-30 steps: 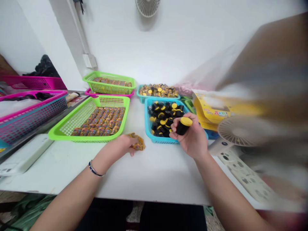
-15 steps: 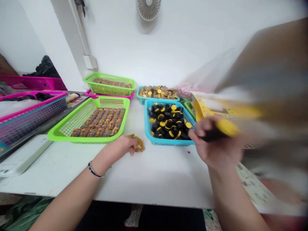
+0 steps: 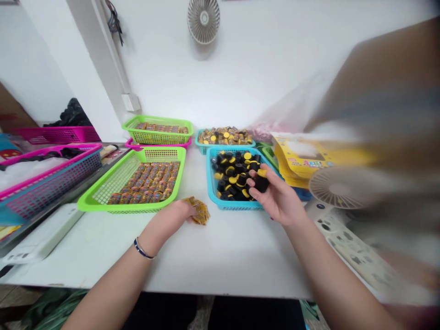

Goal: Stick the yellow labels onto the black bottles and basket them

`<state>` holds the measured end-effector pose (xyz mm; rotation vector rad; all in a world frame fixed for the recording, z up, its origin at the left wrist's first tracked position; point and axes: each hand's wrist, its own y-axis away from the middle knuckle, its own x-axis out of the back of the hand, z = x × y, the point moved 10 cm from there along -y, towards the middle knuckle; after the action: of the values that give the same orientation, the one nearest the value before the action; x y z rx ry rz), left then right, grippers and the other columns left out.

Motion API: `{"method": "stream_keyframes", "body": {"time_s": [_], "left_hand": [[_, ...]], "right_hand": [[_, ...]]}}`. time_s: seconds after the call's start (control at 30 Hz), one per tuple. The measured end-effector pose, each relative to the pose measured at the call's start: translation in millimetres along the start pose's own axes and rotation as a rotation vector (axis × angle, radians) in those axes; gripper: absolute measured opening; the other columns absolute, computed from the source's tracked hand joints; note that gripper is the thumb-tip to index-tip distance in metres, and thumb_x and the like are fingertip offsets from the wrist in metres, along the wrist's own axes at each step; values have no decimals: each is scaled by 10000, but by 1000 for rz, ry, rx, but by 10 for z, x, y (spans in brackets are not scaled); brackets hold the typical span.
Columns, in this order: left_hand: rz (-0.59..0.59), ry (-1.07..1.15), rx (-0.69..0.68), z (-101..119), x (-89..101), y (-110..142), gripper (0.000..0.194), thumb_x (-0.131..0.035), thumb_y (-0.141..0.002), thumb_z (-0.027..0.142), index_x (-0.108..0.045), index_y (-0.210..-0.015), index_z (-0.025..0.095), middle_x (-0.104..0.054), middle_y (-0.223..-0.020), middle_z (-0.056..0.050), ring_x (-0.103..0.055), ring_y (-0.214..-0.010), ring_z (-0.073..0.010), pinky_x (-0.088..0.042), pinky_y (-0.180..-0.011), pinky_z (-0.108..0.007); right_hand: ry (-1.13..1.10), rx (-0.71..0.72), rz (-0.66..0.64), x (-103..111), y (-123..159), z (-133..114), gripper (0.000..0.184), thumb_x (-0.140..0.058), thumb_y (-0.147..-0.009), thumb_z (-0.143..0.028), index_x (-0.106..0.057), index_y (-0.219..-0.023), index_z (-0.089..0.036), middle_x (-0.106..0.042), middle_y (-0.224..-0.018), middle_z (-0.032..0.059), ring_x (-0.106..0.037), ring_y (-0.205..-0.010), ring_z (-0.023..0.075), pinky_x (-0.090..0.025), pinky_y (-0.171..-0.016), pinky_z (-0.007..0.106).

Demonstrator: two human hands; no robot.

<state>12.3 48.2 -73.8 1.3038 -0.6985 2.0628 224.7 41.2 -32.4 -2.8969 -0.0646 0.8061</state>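
Observation:
My left hand (image 3: 176,215) rests low over the white table, closed on a bunch of yellow-orange printed labels (image 3: 200,213) that fan out past the fingers. A small black canister with a yellow lid (image 3: 261,182) is pinched upright in my right hand (image 3: 280,197). That hand hovers at the right front corner of the blue basket (image 3: 213,199), which holds several loose black canisters with yellow caps (image 3: 235,181). Left of my left hand, a green basket (image 3: 85,204) carries rows of canisters wrapped in printed labels (image 3: 147,185).
Behind are a second green basket (image 3: 129,128) stacked on a pink one, and a blue basket of mixed canisters (image 3: 225,136). At right sit yellow boxes (image 3: 299,158), a small fan (image 3: 338,188) and a patterned strip (image 3: 354,254). A white device (image 3: 43,233) lies left.
My right hand swung right with the canister, blurred, then came back beside the blue basket. My left hand stayed nearly in place with the labels. The view tilted slightly upward.

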Motion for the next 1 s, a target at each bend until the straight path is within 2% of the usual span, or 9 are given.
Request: {"method": "stream_keyframes", "body": {"time_s": [0.07,0.17,0.23,0.37,0.47,0.6,0.8,0.9,1.0], "left_hand": [[-8,-29,14,-35,-36,-5,273,-477,-851,76,-644,-666,187,-679,-688,-28,-625,-660,-166,-466,-650,-257],[-15,-73,39,-64,-72,-18,237,-490,-834,58,-641,-710,192,-672,-699,-28,-624,-656,-176,-450,-644,-270],[-19,-92,49,-55,-82,-25,193,-512,-838,81,-641,-754,197,-664,-709,-29,-628,-663,-186,-446,-646,-276],[-22,-106,72,-29,-80,-25,175,-528,-832,98,-631,-919,210,-667,-773,-37,-649,-718,-205,-443,-637,-271],[-23,-99,92,-46,-79,-19,251,-530,-821,96,-599,-1030,218,-682,-821,-38,-656,-736,-202,-433,-613,-258],[-49,-43,90,-68,-96,-15,244,-506,-821,76,-595,-994,223,-705,-762,-3,-670,-726,-176,-447,-635,-244],[-48,49,71,-33,-66,-13,254,-471,-804,39,-608,-945,200,-716,-714,9,-684,-721,-165,-479,-678,-244],[32,74,30,-29,-12,-14,276,-430,-857,48,-616,-991,203,-726,-835,-7,-695,-793,-159,-504,-740,-253],[222,15,-60,5,131,-3,220,-441,-926,115,-631,-987,208,-711,-913,-24,-691,-814,-159,-528,-762,-261]], "right_hand": [[-70,-89,-23,-16,-26,42,281,-655,-820,-454,-606,-1011,-254,-613,-910,19,-605,-772,145,-552,-588,254],[-8,-186,-67,-67,32,65,294,-577,-865,-471,-632,-975,-204,-598,-864,56,-596,-748,168,-573,-590,286],[37,-52,-66,-63,111,-112,268,-585,-867,-484,-631,-962,-237,-587,-876,53,-581,-763,169,-572,-594,280],[-20,386,-22,-8,328,-553,304,-702,-735,-575,-605,-919,-352,-574,-956,29,-545,-776,175,-533,-524,263],[-9,173,-28,-55,224,-278,261,-782,-696,-395,-586,-843,-302,-545,-890,7,-554,-773,147,-551,-605,262],[-19,38,-196,-241,134,-93,433,-817,-601,-502,-580,-903,-302,-535,-848,24,-531,-721,177,-493,-455,270],[-205,-187,-165,-117,70,88,377,-712,-755,-461,-603,-1031,-228,-585,-890,41,-587,-776,145,-570,-605,233],[-304,-302,-148,-106,71,181,382,-638,-786,-435,-596,-1055,-166,-608,-928,75,-612,-838,160,-588,-698,243],[-325,-368,-98,-92,56,266,293,-540,-799,-306,-591,-1032,-135,-614,-907,91,-617,-829,163,-584,-705,243]]}}
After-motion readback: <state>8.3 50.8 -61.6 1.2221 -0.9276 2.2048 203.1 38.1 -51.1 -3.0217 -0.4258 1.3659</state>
